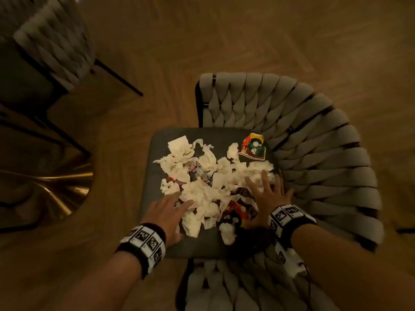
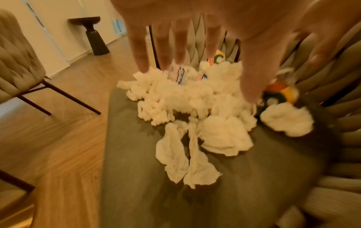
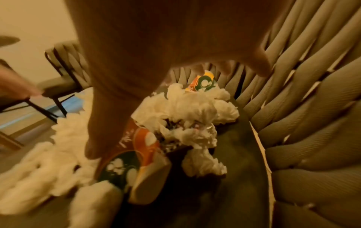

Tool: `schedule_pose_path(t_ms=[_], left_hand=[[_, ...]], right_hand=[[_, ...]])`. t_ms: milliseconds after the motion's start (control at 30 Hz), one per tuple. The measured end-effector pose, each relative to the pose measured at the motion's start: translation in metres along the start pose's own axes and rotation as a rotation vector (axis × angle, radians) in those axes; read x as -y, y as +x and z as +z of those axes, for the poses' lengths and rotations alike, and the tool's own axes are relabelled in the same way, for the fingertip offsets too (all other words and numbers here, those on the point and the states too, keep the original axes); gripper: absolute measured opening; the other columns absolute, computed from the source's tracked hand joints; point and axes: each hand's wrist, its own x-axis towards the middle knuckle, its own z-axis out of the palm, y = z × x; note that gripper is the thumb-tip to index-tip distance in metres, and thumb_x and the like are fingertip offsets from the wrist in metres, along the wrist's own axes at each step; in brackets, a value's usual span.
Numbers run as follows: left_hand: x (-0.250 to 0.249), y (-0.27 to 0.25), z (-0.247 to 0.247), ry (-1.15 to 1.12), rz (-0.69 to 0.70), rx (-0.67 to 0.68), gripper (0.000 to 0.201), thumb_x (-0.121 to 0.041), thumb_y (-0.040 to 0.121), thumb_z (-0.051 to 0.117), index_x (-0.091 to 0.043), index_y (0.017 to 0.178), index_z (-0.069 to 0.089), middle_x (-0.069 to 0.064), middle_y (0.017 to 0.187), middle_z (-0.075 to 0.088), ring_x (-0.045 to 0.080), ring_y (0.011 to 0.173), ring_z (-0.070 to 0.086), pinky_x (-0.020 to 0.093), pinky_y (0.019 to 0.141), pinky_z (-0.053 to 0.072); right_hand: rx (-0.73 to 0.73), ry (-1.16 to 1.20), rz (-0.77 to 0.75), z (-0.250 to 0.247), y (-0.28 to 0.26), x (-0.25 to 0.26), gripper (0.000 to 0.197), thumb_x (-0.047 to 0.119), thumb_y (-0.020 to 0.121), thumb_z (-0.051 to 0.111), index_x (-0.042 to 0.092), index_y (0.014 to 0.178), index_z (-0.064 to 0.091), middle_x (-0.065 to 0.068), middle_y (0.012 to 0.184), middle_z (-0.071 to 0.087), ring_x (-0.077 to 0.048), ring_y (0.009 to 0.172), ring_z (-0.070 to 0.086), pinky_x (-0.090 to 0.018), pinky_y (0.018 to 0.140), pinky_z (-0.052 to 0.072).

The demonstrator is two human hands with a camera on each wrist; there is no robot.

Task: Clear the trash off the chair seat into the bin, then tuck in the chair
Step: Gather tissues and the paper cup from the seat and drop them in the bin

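Observation:
A heap of crumpled white tissues (image 1: 202,176) (image 2: 187,98) (image 3: 187,108) and wrappers covers the dark grey chair seat (image 1: 157,239) (image 2: 136,192). A colourful torn carton piece (image 1: 252,148) (image 3: 204,82) lies at the seat's back right, and another (image 1: 235,215) (image 3: 136,155) lies near the front. My left hand (image 1: 173,207) (image 2: 195,50) reaches flat over the pile's left front, fingers spread and straight. My right hand (image 1: 267,191) (image 3: 152,64) hovers with spread fingers over the pile's right side. Neither hand holds anything. No bin is in view.
The chair's woven grey backrest (image 1: 314,153) curves around the right and near side of the seat. A second woven chair (image 1: 56,48) stands at the upper left on the wood floor (image 1: 224,30). A gold table base (image 1: 56,187) is at the left. A dark pedestal (image 2: 91,34) stands by the wall.

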Motion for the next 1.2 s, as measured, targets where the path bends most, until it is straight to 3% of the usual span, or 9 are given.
schedule_pose_path(t_ms=[133,267,433,533,700,767,900,1100,1200], left_hand=[[-0.005,0.058,0.023,0.045,-0.103,0.001,0.125,-0.065,0.047,0.075,-0.063,0.124,-0.024,-0.004,0.142,-0.046,0.034,0.136,-0.032,0.074,0.105,-0.003],[-0.014,0.076,0.051,-0.042,-0.045,0.033,0.124,-0.069,0.043,0.075,-0.069,0.12,-0.021,-0.005,0.138,-0.051,0.037,0.139,-0.022,0.075,0.106,0.005],[-0.028,0.086,0.065,-0.071,-0.01,0.039,0.118,-0.056,0.054,0.078,-0.069,0.12,-0.018,-0.003,0.145,-0.042,0.038,0.141,-0.002,0.069,0.106,0.023],[-0.02,0.096,0.064,-0.057,-0.031,0.006,0.107,-0.054,0.062,0.073,-0.065,0.125,-0.012,0.001,0.149,-0.03,0.037,0.136,0.01,0.064,0.104,0.03],[-0.015,0.111,0.06,-0.108,-0.018,0.01,0.087,-0.034,0.074,0.071,-0.055,0.131,0.009,0.006,0.152,-0.016,0.038,0.136,0.015,0.054,0.106,0.034],[-0.013,0.115,0.064,-0.17,0.001,-0.023,0.082,-0.027,0.073,0.073,-0.051,0.13,0.019,0.007,0.151,-0.011,0.037,0.134,0.023,0.049,0.105,0.04],[-0.012,0.116,0.063,-0.281,0.052,-0.048,0.064,-0.01,0.077,0.062,-0.043,0.124,0.032,0.01,0.148,0.0,0.035,0.121,0.041,0.044,0.094,0.05],[-0.015,0.111,0.045,-0.345,0.062,-0.031,0.048,-0.016,0.081,0.056,-0.036,0.122,0.04,0.014,0.134,0.024,0.033,0.086,0.056,0.037,0.074,0.053],[-0.016,0.105,0.038,-0.418,0.05,-0.045,0.046,-0.019,0.082,0.055,-0.035,0.124,0.044,0.014,0.124,0.036,0.036,0.084,0.057,0.033,0.071,0.049]], right_hand=[[0.024,0.033,-0.01,0.005,0.047,-0.006,0.144,0.072,0.044,0.079,0.054,0.133,-0.033,0.0,0.146,-0.048,-0.046,0.135,-0.036,-0.083,0.1,-0.001],[0.101,0.109,-0.019,0.028,0.061,0.003,0.142,0.066,0.046,0.082,0.055,0.136,-0.026,0.0,0.15,-0.042,-0.049,0.137,-0.032,-0.083,0.101,0.004],[0.092,0.093,-0.033,0.037,0.064,0.007,0.128,0.062,0.053,0.082,0.042,0.145,-0.005,-0.007,0.159,-0.018,-0.05,0.142,-0.009,-0.071,0.109,0.017],[-0.013,-0.009,-0.032,0.031,0.072,-0.001,0.13,0.072,0.049,0.077,0.04,0.147,-0.003,-0.009,0.16,-0.011,-0.049,0.142,-0.003,-0.066,0.111,0.013],[-0.061,-0.054,-0.015,0.029,0.084,-0.013,0.131,0.084,0.043,0.066,0.045,0.144,-0.007,-0.007,0.157,-0.027,-0.049,0.139,-0.024,-0.073,0.109,-0.002],[0.001,0.018,0.0,0.031,0.089,-0.011,0.133,0.08,0.042,0.072,0.046,0.144,-0.007,-0.006,0.156,-0.027,-0.052,0.139,-0.019,-0.071,0.111,0.007],[0.103,0.071,0.009,0.034,0.088,0.001,0.129,0.066,0.052,0.079,0.038,0.147,-0.002,-0.011,0.158,-0.01,-0.051,0.14,0.0,-0.06,0.113,0.024],[0.128,0.149,-0.022,0.035,0.083,0.015,0.115,0.052,0.057,0.084,0.032,0.147,0.015,-0.012,0.152,0.016,-0.039,0.135,0.03,-0.045,0.108,0.04],[0.148,0.204,-0.048,0.029,0.076,0.015,0.1,0.045,0.06,0.085,0.025,0.142,0.033,-0.01,0.143,0.038,-0.03,0.129,0.042,-0.036,0.103,0.041]])
